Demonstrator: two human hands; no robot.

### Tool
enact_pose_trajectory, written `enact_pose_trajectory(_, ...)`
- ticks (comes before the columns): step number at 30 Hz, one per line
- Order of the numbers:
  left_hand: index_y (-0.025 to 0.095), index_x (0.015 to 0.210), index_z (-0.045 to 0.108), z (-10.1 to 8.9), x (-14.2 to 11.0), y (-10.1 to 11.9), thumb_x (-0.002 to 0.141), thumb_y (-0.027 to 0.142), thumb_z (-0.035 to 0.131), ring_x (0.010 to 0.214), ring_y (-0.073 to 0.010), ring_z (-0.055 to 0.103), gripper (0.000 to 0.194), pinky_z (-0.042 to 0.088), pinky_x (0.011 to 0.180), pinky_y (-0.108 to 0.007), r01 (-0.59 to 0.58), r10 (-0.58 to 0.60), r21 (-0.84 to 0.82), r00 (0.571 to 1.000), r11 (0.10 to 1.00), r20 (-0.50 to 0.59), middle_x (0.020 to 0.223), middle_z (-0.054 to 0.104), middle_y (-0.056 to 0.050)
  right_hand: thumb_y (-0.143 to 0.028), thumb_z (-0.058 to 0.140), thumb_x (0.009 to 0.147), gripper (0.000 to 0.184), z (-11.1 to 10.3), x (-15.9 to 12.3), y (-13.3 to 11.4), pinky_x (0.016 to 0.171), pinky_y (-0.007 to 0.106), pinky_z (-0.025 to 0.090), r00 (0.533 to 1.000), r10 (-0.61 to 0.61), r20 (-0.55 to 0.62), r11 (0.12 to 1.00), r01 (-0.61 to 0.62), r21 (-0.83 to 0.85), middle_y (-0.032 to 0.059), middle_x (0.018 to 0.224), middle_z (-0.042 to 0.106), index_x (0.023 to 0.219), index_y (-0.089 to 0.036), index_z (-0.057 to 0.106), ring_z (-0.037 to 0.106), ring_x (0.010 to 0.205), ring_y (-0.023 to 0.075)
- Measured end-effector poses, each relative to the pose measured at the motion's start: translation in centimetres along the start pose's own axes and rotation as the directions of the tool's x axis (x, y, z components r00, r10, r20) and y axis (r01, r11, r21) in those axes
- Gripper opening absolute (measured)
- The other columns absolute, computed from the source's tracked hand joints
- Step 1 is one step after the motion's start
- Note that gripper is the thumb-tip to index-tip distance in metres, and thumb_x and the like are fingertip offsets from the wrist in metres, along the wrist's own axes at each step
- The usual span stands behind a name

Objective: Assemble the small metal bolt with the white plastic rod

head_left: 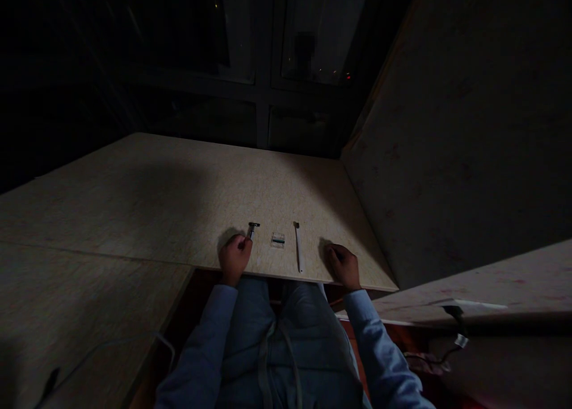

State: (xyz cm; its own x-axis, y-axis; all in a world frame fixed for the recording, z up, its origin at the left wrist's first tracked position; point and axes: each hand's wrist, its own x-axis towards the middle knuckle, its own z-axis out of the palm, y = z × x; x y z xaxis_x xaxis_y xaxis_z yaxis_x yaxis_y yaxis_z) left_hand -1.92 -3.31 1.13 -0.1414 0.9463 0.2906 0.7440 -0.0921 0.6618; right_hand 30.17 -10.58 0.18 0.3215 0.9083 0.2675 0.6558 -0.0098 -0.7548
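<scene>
On the pale speckled tabletop, close to its front edge, my left hand point(234, 257) is closed at the lower end of a safety razor point(251, 231). The razor's dark head points away from me, and the rest of its handle is hidden at my fingers. To the right of it lies a small clear case point(277, 240) with a dark green band across it. A white toothbrush point(299, 249) lies lengthwise further right, its dark bristle head at the far end. My right hand point(345, 265) rests in a loose fist right of the toothbrush, with nothing visible in it.
A patterned wall point(447, 176) borders the tabletop point(268, 182) on the right. Dark windows point(304, 45) stand behind it. A second pale surface point(89, 301) at left carries a cable point(111, 341). Another dark cable point(453, 352) hangs at lower right.
</scene>
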Motion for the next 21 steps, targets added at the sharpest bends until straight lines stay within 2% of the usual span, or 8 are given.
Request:
enact_pose_trajectory(7,0.023,0.065,0.055,0.0,0.0,0.0,0.087,0.031,0.05,0.068,-0.0173,0.061,0.024,0.042,0.068,-0.028,0.01,-0.01,0.009,1.0,1.0,-0.006,0.069,0.066,-0.003,-0.056,0.048,0.091,0.048,0.0,0.0,0.2,0.086,0.036,0.053,1.0,-0.014,0.019,1.0,0.014,-0.015,0.0141,0.103,0.077,0.097,-0.016,0.076,0.071,0.096,0.0276)
enact_pose_trajectory(15,0.02,0.06,0.053,0.9,0.3,-0.8,0.082,0.025,0.056,0.061,-0.0151,0.055,0.022,0.035,0.062,-0.027,-0.034,0.029,-0.061,0.996,0.998,-0.089,0.061,0.059,-0.001,-0.063,0.052,0.085,0.053,0.3,0.4,1.3,0.084,0.039,0.055,1.0,-0.004,0.0,0.998,0.004,0.062,0.0139,0.099,0.078,0.093,-0.017,0.078,0.072,0.093,0.031)
enact_pose_trajectory(21,0.02,0.06,0.055,1.1,0.3,-1.0,0.082,0.025,0.058,0.058,-0.014,0.052,0.023,0.032,0.06,-0.027,-0.047,0.042,-0.036,0.992,0.998,-0.118,0.06,0.059,-0.001,-0.061,0.055,0.084,0.05,0.2,0.4,1.0,0.083,0.039,0.055,0.999,0.019,-0.027,0.996,-0.017,0.082,0.0126,0.097,0.079,0.092,-0.017,0.078,0.072,0.091,0.0304)
